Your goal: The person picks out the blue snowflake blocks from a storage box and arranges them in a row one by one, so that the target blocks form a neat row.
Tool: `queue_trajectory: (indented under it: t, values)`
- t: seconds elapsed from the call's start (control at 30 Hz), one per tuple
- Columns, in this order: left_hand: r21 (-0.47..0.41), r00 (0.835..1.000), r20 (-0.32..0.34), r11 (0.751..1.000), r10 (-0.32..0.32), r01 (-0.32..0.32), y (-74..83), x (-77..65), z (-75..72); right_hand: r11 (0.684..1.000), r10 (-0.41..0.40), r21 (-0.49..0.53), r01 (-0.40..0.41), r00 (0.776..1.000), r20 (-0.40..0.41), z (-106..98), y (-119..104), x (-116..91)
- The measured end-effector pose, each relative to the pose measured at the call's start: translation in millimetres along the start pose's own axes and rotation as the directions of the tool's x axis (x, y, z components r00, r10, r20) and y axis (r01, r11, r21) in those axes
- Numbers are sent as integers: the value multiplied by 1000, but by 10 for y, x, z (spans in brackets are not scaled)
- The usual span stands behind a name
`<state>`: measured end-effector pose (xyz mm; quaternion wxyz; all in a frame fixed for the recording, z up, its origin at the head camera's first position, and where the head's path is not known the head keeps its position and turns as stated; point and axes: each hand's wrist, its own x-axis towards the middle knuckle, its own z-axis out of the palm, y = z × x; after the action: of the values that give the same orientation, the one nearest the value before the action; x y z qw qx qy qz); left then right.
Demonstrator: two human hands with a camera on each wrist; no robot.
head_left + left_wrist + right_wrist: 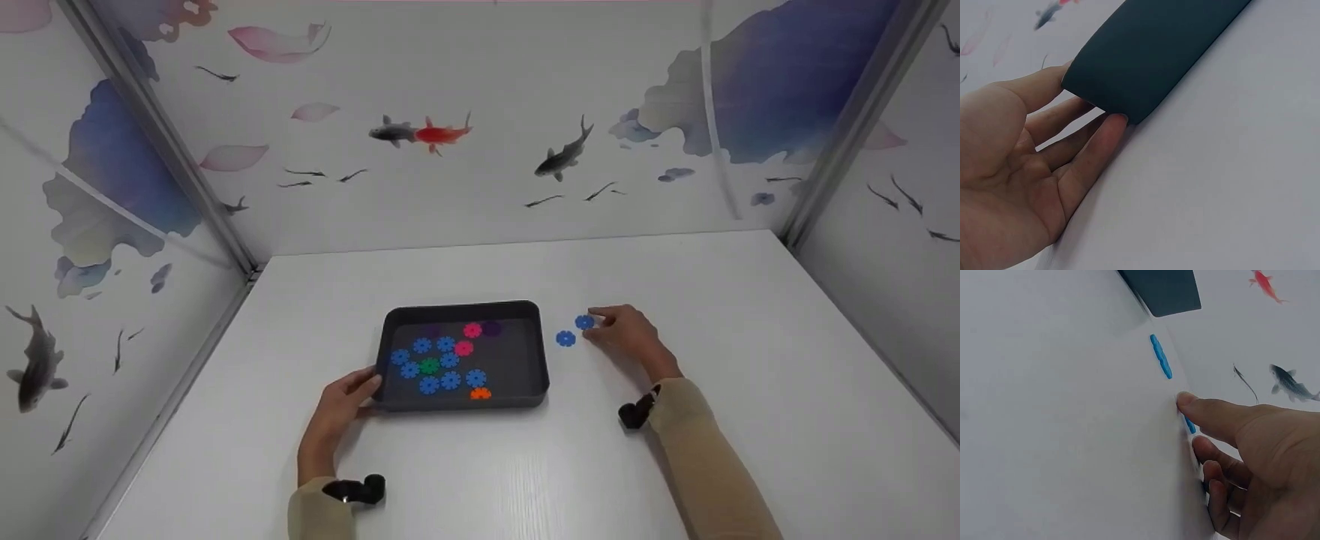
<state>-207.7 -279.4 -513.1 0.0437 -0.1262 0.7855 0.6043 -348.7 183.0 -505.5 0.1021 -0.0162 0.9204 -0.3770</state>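
A dark grey rectangular tray [461,404] sits on the white table. My left hand [340,405] holds it at its near left corner, the thumb at the rim; in the left wrist view several fingertips meet the tray's end [1129,62]. To the right of the tray, my right hand [628,336] has thumb and index finger at opposite edges of a blue notched plastic disc [583,322], pinching it at table level. That disc [1189,424] is partly hidden by the thumb in the right wrist view. Another blue disc [565,338] lies flat between it and the tray.
Inside the tray lie several blue discs [429,385], a green disc [428,366], two pink discs [463,348], an orange disc [481,393] and dim purple ones [491,328]. Panels printed with fish [442,135] enclose the table [480,480] at the back and sides.
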Motion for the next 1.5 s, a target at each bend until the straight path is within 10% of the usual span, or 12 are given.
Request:
queue_trajectory:
  t: [1.5]
  values:
    - [14, 1000, 3, 1000, 3, -3, -26, 33, -18, 991, -130, 0, 131, 985, 111, -184, 138, -39]
